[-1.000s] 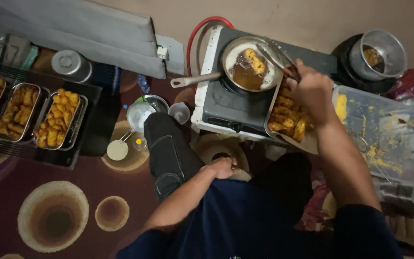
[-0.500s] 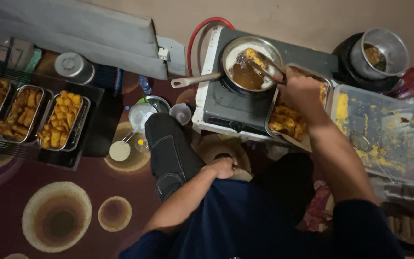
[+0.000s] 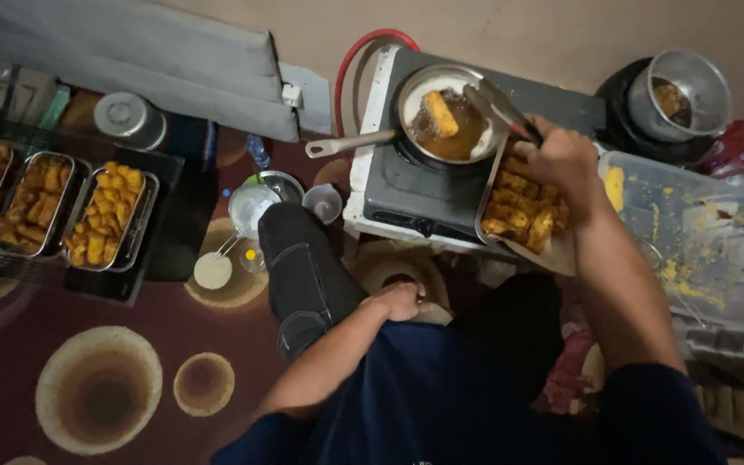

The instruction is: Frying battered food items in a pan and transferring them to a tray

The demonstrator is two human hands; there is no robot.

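So the right hand has its fingers wrapped around metal tongs, which run from the hand toward 10 o'clock, tips over the frying pan on the stove. One battered piece sits in the oil, just at 9 o'clock of the tong tips, long axis roughly 11-to-5. Right hand's way nearer; the left hand rests closed on the knee, holding nothing. Can't tell if the tips touch the piece. The tray is partly hidden under the wrist.
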